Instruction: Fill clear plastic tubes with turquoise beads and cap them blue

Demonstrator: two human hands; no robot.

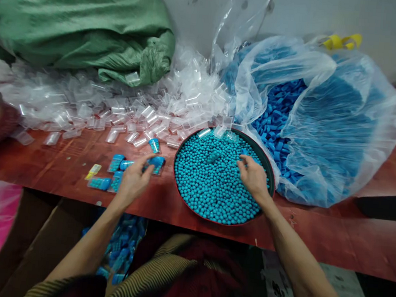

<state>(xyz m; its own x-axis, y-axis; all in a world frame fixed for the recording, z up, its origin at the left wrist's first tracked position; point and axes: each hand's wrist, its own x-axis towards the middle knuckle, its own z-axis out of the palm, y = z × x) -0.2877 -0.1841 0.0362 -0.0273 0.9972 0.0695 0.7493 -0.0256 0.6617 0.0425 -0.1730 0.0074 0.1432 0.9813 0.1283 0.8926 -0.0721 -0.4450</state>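
Note:
A round, red-rimmed pan [180, 193] is full of small turquoise balls [212, 181]. My right hand [254, 177] is over its right side, thumb and forefinger apart, with small blue pieces beside the fingertips. My left hand [135, 178] reaches over the table left of the pan, finger and thumb apart. At its fingertips lies a clear container with a blue cap [157, 164]; touching cannot be told. Another small cup with blue in it [154, 145] is just beyond. Several filled, blue-capped containers [99, 183] lie left of that hand. Clear empty cups [221, 131] rest on the balls.
Clear plastic cups [119, 107] are heaped along the back, below a green sack [91, 28]. A translucent bag [348, 132] of blue caps [276, 120] stands right of the pan. More filled containers [121, 247] are in a box below the red table [71, 160].

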